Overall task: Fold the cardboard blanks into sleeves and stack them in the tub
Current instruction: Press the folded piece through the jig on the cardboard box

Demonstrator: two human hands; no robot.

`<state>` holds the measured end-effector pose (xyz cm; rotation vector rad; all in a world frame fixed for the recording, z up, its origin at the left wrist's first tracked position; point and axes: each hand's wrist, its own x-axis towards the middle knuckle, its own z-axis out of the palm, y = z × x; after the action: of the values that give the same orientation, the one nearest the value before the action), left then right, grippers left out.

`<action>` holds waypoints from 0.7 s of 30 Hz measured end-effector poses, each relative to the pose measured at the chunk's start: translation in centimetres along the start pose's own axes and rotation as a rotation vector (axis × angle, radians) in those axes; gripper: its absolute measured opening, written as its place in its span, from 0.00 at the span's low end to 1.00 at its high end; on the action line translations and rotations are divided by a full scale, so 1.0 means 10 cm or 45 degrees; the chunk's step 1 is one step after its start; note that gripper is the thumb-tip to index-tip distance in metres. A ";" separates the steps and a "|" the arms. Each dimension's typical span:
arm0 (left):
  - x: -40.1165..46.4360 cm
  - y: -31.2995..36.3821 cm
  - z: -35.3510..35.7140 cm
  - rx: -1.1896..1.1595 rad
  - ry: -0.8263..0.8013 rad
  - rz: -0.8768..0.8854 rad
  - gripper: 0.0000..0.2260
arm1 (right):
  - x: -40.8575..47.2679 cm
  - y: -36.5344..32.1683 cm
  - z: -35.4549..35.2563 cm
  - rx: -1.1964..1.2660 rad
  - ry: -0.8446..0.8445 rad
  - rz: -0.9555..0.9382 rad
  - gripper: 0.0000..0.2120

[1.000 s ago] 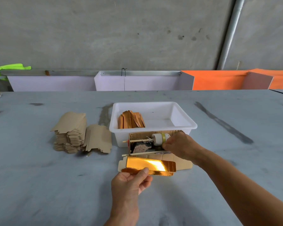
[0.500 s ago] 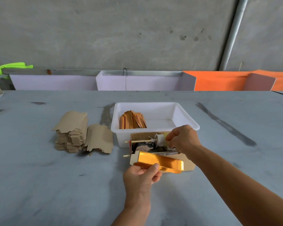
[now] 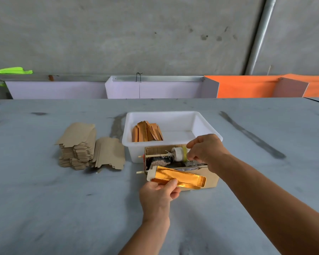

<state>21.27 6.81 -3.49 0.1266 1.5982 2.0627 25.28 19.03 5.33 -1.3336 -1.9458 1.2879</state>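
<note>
My left hand (image 3: pixel 159 193) pinches a folded gold-foil cardboard sleeve (image 3: pixel 180 177) by its near edge, holding it tilted just in front of a small cardboard jig box (image 3: pixel 211 178). My right hand (image 3: pixel 206 151) reaches over that box, its fingertips pinching at a white tape roll (image 3: pixel 178 154) that sits on a wooden stick. Behind the box stands the white plastic tub (image 3: pixel 207 126) with several folded sleeves (image 3: pixel 147 131) leaning at its left end. A stack of flat brown cardboard blanks (image 3: pixel 78 146) lies left of the tub.
A loose blank (image 3: pixel 110 153) leans against the stack's right side. The grey table (image 3: pixel 44 199) runs back to white and orange panels (image 3: pixel 247 87) along a concrete wall. A metal pipe (image 3: pixel 260 34) climbs the wall at right.
My left hand has carried the gold sleeve to the right and tilted it, closer to the jig box. My right hand has lifted slightly and now works at the tape roll's right end.
</note>
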 end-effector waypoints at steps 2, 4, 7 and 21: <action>-0.01 0.01 0.02 -0.018 0.003 -0.003 0.04 | -0.03 0.01 -0.02 0.079 -0.013 0.027 0.15; -0.02 0.01 0.03 -0.015 0.009 0.004 0.05 | -0.07 0.06 -0.03 0.145 -0.038 0.038 0.15; -0.03 0.01 0.04 -0.006 0.015 0.008 0.05 | -0.14 0.14 -0.07 0.268 -0.061 0.046 0.15; -0.01 -0.01 0.04 -0.010 0.026 -0.003 0.04 | -0.45 0.51 -0.11 0.672 -0.011 0.097 0.13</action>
<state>21.48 7.12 -3.44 0.1014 1.6011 2.0750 30.43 15.95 1.99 -1.1345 -1.4220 1.6925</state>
